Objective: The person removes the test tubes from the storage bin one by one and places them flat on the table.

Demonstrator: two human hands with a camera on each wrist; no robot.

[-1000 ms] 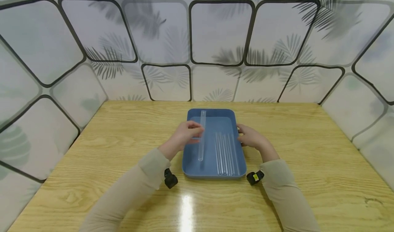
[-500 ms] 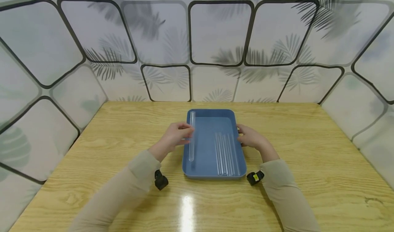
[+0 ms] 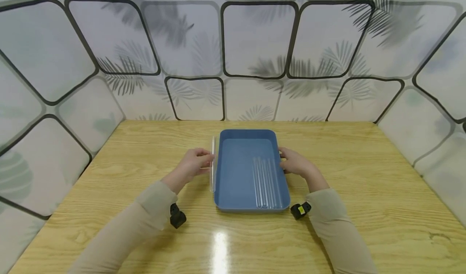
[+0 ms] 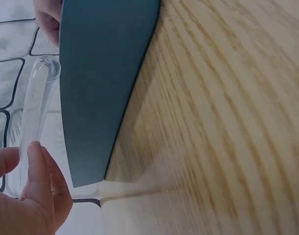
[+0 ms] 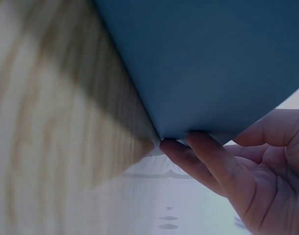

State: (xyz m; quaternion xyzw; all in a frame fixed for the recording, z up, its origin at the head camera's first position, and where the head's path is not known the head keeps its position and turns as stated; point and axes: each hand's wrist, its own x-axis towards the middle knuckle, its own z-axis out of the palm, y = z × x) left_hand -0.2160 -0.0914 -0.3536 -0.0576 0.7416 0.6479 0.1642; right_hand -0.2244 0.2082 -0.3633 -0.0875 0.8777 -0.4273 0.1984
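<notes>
My left hand [image 3: 193, 163] pinches a clear test tube [image 3: 212, 177] between thumb and fingers, just outside the left rim of a blue tray [image 3: 233, 208]. The tube's rounded closed end points toward me. In the left wrist view, that test tube [image 4: 37, 103] stands out past the fingertips, beside the tray's outer wall [image 4: 95, 93]. My right hand [image 3: 296, 163] rests against the tray's right side. In the right wrist view, its fingers [image 5: 213, 152] touch the outer wall low down, near the tabletop, with another digit at the rim.
Several more clear tubes [image 3: 267, 183] lie side by side in the tray's right half. The tray stands on a light wooden table [image 3: 364, 173], with patterned wall panels [image 3: 260, 39] behind and at both sides. A small black device [image 3: 177, 216] sits at each wrist.
My left hand has carried the test tube leftward, from over the tray's inside, across the left rim, to just outside it. My right hand has stayed at the tray's right side.
</notes>
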